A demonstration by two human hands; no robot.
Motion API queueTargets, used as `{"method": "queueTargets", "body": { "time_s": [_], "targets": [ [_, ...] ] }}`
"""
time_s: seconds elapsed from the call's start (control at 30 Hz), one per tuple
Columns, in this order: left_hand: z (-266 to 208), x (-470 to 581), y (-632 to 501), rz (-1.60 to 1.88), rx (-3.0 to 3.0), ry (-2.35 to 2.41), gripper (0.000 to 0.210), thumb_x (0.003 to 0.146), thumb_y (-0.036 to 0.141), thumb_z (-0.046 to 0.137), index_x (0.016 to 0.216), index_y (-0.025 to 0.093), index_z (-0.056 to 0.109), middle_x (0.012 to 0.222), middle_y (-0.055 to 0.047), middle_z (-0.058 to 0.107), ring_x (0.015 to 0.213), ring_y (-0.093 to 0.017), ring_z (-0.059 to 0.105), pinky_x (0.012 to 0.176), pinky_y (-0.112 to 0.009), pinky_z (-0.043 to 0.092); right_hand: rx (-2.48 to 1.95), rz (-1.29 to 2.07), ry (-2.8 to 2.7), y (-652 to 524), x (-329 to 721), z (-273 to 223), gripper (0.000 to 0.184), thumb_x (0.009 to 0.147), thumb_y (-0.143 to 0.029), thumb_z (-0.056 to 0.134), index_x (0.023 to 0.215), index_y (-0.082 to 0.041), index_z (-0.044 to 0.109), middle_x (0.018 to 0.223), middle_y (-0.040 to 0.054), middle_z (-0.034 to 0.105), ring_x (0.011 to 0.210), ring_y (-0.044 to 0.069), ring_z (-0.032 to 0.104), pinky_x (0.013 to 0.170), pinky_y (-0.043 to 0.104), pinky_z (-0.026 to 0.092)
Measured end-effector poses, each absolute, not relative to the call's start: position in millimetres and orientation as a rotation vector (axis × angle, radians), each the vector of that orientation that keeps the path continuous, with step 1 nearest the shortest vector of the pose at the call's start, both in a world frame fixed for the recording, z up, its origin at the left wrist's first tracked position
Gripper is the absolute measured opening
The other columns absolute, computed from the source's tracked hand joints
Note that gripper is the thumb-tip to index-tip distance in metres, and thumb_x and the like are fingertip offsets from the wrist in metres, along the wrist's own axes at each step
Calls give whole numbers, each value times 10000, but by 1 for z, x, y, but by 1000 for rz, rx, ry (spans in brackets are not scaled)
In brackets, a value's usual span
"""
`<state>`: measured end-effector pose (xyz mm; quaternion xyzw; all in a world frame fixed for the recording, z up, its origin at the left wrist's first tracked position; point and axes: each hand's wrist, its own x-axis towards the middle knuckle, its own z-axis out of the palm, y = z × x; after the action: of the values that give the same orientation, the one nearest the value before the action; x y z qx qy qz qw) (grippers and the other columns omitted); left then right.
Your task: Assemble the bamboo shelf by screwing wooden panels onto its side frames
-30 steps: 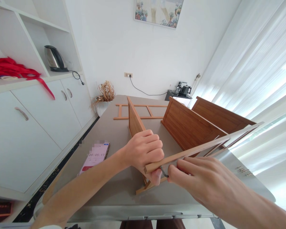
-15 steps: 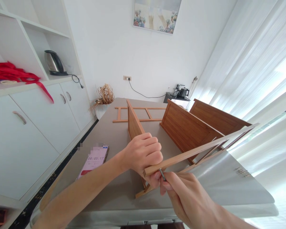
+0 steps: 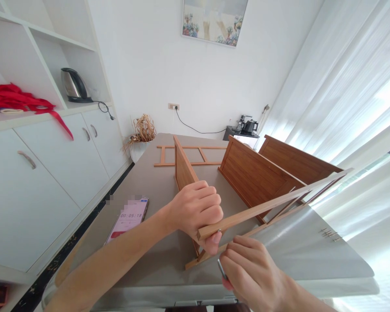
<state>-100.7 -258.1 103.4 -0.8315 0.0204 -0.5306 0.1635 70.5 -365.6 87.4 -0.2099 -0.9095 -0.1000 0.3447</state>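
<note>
My left hand point(image 3: 196, 210) is wrapped round the near corner where a wooden shelf panel point(image 3: 183, 164) meets the end of a light wooden side-frame rail point(image 3: 247, 213). A small metal screw head shows in the rail close to my left fingertips. Just right of and below that spot, my right hand point(image 3: 251, 271) is closed on a hex key point(image 3: 221, 268), whose metal end sticks out from the fingers, apart from the screw. Two more wooden panels point(image 3: 256, 175) stand joined to the frame on the right. The frame's lower rail point(image 3: 195, 262) lies on the table.
On the table point(image 3: 162, 273), a phone point(image 3: 128, 219) shows a running timer at left. Another ladder-like wooden frame point(image 3: 164, 156) lies flat at the back. Several screws point(image 3: 330, 234) rest at the right, near the curtain point(image 3: 370, 190). White cabinets point(image 3: 52, 173) stand to the left.
My right hand has drawn the hex key down and away from the screw in the rail, and its fingers have curled further round it. My left hand keeps its grip.
</note>
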Motion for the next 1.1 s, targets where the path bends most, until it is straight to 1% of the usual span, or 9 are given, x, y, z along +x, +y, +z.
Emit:
{"method": "queueTargets", "body": {
  "time_s": [0.1, 0.2, 0.33, 0.5, 0.77, 0.93, 1.1],
  "targets": [
    [105, -100, -259, -1520, -2365, 71, 324, 934, 334, 246, 653, 225, 363, 555, 19, 391, 532, -153, 325, 527, -321, 274, -669, -318, -2468, -367, 78, 102, 159, 989, -108, 395, 883, -176, 493, 639, -23, 481, 563, 131, 364, 540, 299, 225],
    [104, -99, -259, -1538, -2356, 66, 334, 934, 341, 227, 649, 226, 359, 552, 21, 374, 527, -152, 309, 523, -320, 261, -784, -258, -2574, -364, 87, 119, 217, 1000, -100, 369, 838, -190, 482, 654, -30, 473, 574, 127, 341, 545, 295, 224],
    [103, -99, -259, -1555, -2354, 51, 332, 928, 343, 224, 644, 226, 351, 542, 25, 351, 519, -151, 288, 519, -323, 247, -790, -263, -2651, -361, 95, 133, 269, 1011, -122, 362, 765, -198, 439, 638, -38, 443, 564, 124, 299, 543, 302, 201],
    [104, -99, -259, -1544, -2355, 61, 348, 922, 364, 220, 632, 224, 351, 533, 19, 365, 519, -154, 292, 511, -326, 257, -777, -250, -2711, -360, 95, 141, 245, 1012, -122, 373, 796, -195, 462, 666, -42, 473, 570, 117, 343, 557, 300, 220],
    [102, -98, -260, -1563, -2351, 57, 313, 903, 351, 240, 634, 232, 348, 535, 22, 344, 510, -162, 285, 512, -332, 245, -791, -305, -2723, -361, 93, 152, 256, 987, -85, 383, 774, -200, 465, 642, -49, 462, 542, 109, 348, 536, 296, 218],
    [103, -98, -260, -1558, -2352, 62, 302, 893, 351, 247, 635, 230, 344, 537, 24, 341, 514, -158, 291, 513, -325, 252, -791, -320, -2718, -360, 93, 153, 257, 990, -93, 385, 770, -202, 460, 636, -48, 460, 538, 110, 349, 535, 294, 217],
    [104, -98, -260, -1565, -2346, 49, 302, 893, 368, 245, 641, 231, 341, 544, 25, 345, 511, -153, 299, 519, -321, 258, -833, -496, -2719, -366, 90, 158, 265, 993, -107, 370, 763, -202, 460, 618, -38, 446, 524, 122, 328, 528, 306, 203]
  ]
}}
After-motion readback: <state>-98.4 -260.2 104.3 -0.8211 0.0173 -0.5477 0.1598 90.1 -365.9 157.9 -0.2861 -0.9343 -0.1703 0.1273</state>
